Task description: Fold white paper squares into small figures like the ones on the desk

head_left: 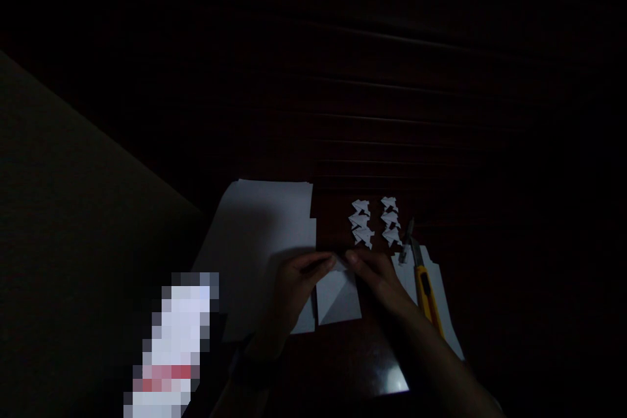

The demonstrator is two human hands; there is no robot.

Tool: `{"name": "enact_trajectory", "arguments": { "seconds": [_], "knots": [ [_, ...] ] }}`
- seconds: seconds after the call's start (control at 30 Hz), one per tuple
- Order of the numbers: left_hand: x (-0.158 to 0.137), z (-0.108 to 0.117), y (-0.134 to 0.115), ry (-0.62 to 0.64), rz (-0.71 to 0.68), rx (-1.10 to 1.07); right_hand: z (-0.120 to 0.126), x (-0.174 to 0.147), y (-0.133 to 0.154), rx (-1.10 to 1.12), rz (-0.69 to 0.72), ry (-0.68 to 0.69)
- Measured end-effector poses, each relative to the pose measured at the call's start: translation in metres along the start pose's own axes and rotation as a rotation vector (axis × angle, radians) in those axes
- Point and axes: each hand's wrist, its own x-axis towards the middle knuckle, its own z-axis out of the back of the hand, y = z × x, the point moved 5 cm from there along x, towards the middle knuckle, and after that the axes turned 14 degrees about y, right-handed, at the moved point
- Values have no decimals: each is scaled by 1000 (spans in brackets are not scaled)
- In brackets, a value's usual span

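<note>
A small white sheet of paper [340, 297] with a diagonal crease lies between my hands, its far edge raised at the fingers. My left hand [300, 281] pinches the far left corner between thumb and fingers. At the far right corner, my right hand [375, 271] is closed on the same paper, thumb towards the middle. The fingertips of both hands are close together, and the fold under them is partly hidden. Beyond the hands, two columns of small folded paper figures [361, 219] stand on the dark table.
Large white sheets [264, 222] lie stacked at the left, partly under my left hand. On the right, a yellow utility knife [428, 297] rests on more white paper [445, 294], with a small pen-like object [407, 238] beside it. A pixelated white shape [171, 339] covers the lower left. The scene is very dark.
</note>
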Motion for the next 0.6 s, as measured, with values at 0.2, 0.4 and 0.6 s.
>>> {"name": "enact_trajectory", "arguments": {
  "seconds": [0.2, 0.4, 0.6],
  "knots": [
    [2, 0, 4, -58, -1, -10, -3, 6, -10, -82, -15, -47],
    [2, -2, 6, -58, -11, -46, -2, 8, -18, -122, -26, -63],
    [2, -1, 10, -60, 6, -4, -3, 5, -8, -232, 53, -134]
  ]
}}
